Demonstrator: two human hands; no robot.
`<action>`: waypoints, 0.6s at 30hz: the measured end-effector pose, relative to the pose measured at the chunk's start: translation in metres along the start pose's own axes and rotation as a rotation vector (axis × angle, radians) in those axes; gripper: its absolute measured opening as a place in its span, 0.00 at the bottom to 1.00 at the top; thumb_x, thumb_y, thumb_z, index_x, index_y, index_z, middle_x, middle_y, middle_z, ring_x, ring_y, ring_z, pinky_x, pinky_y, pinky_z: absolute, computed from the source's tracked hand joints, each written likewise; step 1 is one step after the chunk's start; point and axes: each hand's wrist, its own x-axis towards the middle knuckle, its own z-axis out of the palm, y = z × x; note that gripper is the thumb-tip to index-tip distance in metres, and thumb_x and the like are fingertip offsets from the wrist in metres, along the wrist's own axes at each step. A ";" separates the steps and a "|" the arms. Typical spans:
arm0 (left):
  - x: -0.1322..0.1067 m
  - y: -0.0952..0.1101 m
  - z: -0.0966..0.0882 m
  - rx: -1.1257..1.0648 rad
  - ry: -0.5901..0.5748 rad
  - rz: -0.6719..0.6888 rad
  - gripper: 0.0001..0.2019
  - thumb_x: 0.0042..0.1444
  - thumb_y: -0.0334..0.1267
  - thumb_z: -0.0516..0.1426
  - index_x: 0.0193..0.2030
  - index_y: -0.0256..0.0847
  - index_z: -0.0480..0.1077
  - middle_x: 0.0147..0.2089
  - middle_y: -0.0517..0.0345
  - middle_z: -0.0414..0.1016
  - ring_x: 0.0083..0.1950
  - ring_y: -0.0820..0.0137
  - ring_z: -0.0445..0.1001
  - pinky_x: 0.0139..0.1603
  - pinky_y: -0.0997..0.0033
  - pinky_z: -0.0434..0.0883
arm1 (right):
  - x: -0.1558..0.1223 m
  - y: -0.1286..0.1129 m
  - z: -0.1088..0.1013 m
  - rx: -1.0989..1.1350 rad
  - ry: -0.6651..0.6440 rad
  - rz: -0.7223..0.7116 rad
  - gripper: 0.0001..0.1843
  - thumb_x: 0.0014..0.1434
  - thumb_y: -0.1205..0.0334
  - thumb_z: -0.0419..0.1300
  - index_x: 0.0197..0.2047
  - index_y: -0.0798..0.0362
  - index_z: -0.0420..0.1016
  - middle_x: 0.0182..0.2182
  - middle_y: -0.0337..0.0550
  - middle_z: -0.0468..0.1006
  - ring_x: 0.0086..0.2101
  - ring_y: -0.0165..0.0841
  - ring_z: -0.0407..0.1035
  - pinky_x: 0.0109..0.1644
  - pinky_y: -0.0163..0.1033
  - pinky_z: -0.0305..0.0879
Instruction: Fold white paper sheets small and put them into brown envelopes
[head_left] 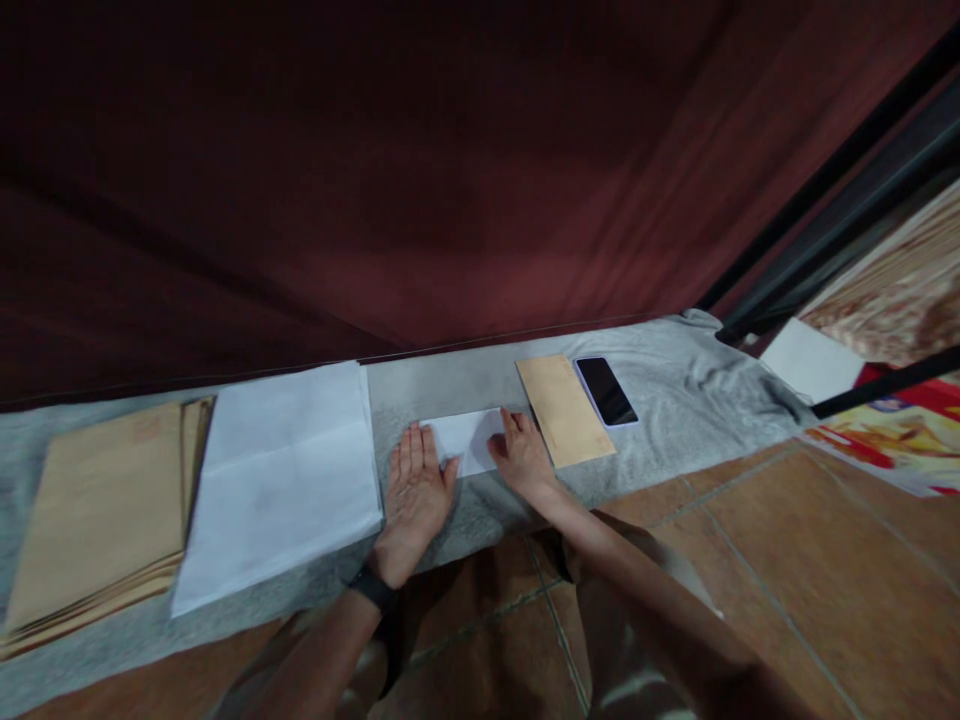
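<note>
A folded white sheet of paper (pixel 466 437) lies flat on the grey cloth between my hands. My left hand (pixel 417 482) rests palm down over its left end, fingers stretched out and thumb apart. At the right end, my right hand (pixel 520 452) presses on the paper with fingers bent; whether it pinches the edge is hard to make out. Just right of that hand lies a single brown envelope (pixel 566 408). To the left of my left hand is a stack of large white paper sheets (pixel 285 475).
A pile of brown envelopes (pixel 105 510) sits at the far left of the grey cloth (pixel 697 400). A phone (pixel 606 391) lies beside the single envelope. Behind hangs a dark red curtain (pixel 450 200). Black bars (pixel 825 190) and a colourful printed box (pixel 900 430) stand at right.
</note>
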 end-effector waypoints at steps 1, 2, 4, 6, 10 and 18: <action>0.000 0.000 0.000 -0.002 -0.002 0.000 0.36 0.68 0.49 0.46 0.73 0.21 0.54 0.75 0.27 0.52 0.77 0.47 0.51 0.74 0.43 0.53 | 0.004 0.002 0.001 0.054 0.003 0.029 0.30 0.65 0.60 0.57 0.68 0.59 0.64 0.52 0.57 0.75 0.52 0.44 0.70 0.58 0.46 0.66; 0.000 0.000 0.001 -0.005 -0.002 -0.002 0.36 0.68 0.50 0.46 0.73 0.21 0.54 0.75 0.27 0.52 0.77 0.47 0.51 0.74 0.42 0.54 | 0.008 0.004 0.003 0.106 0.002 0.061 0.29 0.64 0.61 0.57 0.67 0.57 0.66 0.49 0.54 0.76 0.48 0.42 0.72 0.55 0.43 0.67; 0.000 0.000 0.001 -0.020 0.003 -0.007 0.36 0.68 0.51 0.47 0.72 0.22 0.54 0.75 0.27 0.52 0.77 0.46 0.51 0.74 0.42 0.54 | 0.015 0.008 0.005 0.199 -0.021 0.116 0.22 0.63 0.62 0.58 0.60 0.53 0.72 0.42 0.47 0.77 0.41 0.38 0.72 0.48 0.40 0.68; 0.000 0.000 0.001 -0.041 0.013 -0.008 0.36 0.67 0.51 0.47 0.73 0.23 0.55 0.75 0.28 0.53 0.77 0.47 0.51 0.74 0.42 0.54 | 0.021 0.012 0.007 0.276 -0.062 0.141 0.15 0.62 0.63 0.58 0.51 0.52 0.76 0.36 0.42 0.77 0.36 0.35 0.71 0.43 0.37 0.66; 0.000 -0.001 0.000 -0.069 0.033 0.001 0.35 0.68 0.50 0.47 0.73 0.24 0.54 0.75 0.28 0.52 0.77 0.47 0.51 0.74 0.43 0.54 | 0.028 0.017 0.006 0.361 -0.111 0.165 0.08 0.60 0.65 0.59 0.42 0.51 0.78 0.30 0.38 0.76 0.31 0.33 0.69 0.37 0.35 0.61; 0.002 0.002 -0.006 -0.080 0.001 0.012 0.36 0.66 0.52 0.49 0.72 0.23 0.56 0.74 0.27 0.54 0.76 0.45 0.53 0.73 0.41 0.56 | 0.034 0.023 0.007 0.345 -0.158 0.165 0.06 0.58 0.67 0.59 0.32 0.51 0.76 0.27 0.37 0.77 0.31 0.32 0.70 0.34 0.33 0.60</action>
